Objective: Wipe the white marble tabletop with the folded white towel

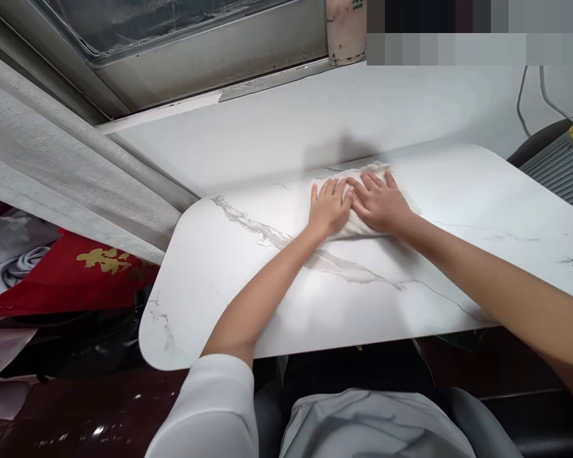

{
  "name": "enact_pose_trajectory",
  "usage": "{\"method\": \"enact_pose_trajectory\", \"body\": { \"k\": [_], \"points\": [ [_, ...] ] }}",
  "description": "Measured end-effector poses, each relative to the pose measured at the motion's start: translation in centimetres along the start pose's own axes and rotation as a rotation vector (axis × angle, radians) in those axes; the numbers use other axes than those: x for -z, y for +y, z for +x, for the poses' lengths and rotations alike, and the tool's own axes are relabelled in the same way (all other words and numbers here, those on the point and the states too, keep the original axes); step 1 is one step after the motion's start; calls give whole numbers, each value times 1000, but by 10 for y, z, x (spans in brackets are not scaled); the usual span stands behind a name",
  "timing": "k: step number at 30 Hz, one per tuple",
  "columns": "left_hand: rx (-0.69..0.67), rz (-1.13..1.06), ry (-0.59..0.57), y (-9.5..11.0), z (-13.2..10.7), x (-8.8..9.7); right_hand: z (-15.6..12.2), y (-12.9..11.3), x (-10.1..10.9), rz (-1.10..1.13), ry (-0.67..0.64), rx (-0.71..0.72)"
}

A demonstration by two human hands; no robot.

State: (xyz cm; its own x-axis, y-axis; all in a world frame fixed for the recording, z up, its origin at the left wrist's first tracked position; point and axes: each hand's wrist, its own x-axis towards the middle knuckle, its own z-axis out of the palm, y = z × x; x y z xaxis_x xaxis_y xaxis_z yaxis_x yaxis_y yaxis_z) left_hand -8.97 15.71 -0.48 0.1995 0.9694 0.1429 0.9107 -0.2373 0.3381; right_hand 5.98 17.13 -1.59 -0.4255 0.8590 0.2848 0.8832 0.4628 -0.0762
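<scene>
Two bare hands lie palms down on a cream cloth [356, 227] on a white desk [277, 299]; from the desk's middle, with 12 o'clock pointing away from the person, the cloth is at 12, close to the far edge. Neither grip is closed around anything. The left hand [331, 207] covers the cloth's 9 o'clock side, fingers extended and slightly parted. The right hand [379, 202] rests over the middle and 3 o'clock side, fingers spread wider. The thumbs come very near each other; whether they touch is hard to tell. The forearms come in from 7 and 4 o'clock.

A white wall [267, 143] bounds the far edge at 12. Broad stretches of grey-veined surface run from the cloth toward 9, 6 and 3 o'clock. The desk's corners at 7, 11 and 1 are rounded. A pale panel [90, 133] stands just beside the 10 o'clock end; a grey ribbed object [561, 168] sits beyond the desk at 2.
</scene>
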Motion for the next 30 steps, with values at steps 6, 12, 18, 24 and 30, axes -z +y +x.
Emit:
{"method": "enact_pose_trajectory", "body": {
  "k": [6, 12, 18, 24, 30],
  "points": [
    [13, -1, 64, -25, 46, 3, 56, 5, -13, 15, -2, -19],
    [35, 5, 49, -32, 53, 4, 66, 2, -14, -8, -4, -21],
    [43, 24, 22, -27, 25, 6, 40, -13, -7, -23, -46, -17],
    [39, 30, 14, -10, -57, 15, -31, -60, 13, -67, -57, -36],
    [16, 45, -5, 10, -160, 26, -119, -104, 32, -77, 30, 60]
  ]
}}
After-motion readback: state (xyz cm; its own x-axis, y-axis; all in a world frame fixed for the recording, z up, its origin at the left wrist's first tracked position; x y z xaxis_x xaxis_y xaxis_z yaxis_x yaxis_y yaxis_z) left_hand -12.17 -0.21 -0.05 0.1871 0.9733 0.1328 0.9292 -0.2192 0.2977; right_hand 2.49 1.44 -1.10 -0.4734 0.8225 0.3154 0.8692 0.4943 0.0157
